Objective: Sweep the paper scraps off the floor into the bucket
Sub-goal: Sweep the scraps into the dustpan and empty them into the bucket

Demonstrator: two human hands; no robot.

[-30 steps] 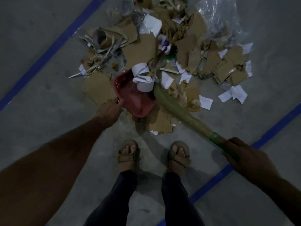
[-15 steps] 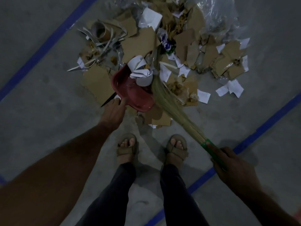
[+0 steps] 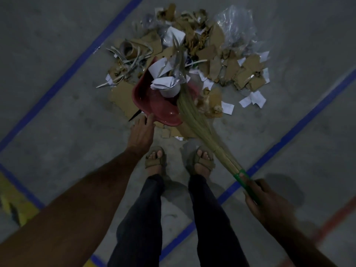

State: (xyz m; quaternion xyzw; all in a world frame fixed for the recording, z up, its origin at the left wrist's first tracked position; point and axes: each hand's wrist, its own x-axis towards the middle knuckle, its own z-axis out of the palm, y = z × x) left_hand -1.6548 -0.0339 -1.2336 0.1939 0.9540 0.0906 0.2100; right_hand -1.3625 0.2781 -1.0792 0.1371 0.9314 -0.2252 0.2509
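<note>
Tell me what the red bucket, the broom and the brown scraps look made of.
Red bucket: probably plastic; smooth, glossy, with a highlight on its inside.
Broom: dry grass or straw bristles, pale and fibrous; green handle likely plastic.
Brown scraps: cardboard, matte, torn edges.

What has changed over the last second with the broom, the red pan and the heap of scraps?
The broom has swung its bristles over the mouth of the red dustpan, pushing white paper and a bit of plastic further into it. The left hand still holds the pan's near edge, and the right hand still grips the green broom handle. The cardboard heap and both feet look unmoved.
</note>
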